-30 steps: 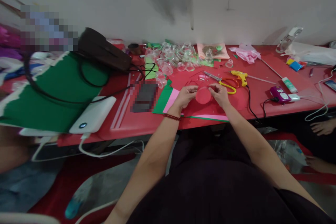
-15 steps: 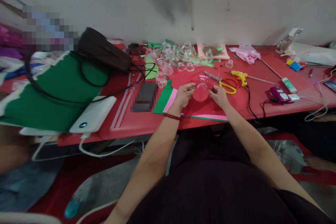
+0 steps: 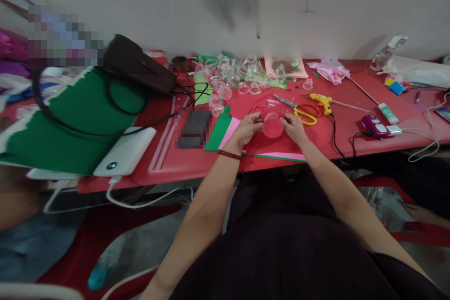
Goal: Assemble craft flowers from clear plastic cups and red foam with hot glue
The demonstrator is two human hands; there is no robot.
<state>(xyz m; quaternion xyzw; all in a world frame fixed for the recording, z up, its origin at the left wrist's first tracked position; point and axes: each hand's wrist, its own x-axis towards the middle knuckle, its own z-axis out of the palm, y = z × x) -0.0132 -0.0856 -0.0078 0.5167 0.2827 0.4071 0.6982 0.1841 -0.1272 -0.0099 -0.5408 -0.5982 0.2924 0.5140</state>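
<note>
Grey wall, red table. Clear plastic cup held above red paper, round end facing up; left hand pinches its 9 o'clock side, right hand its 3 o'clock. Cup has just shifted slightly toward 3 o'clock, reads as minor repositioning, both grips kept. From cup: loose cups at 11, scissors at 1, glue gun at 2.

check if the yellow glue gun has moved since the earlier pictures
No, the yellow glue gun has not visibly moved: it lies just right of the scissors, its nozzle pointing left, as before.
</note>
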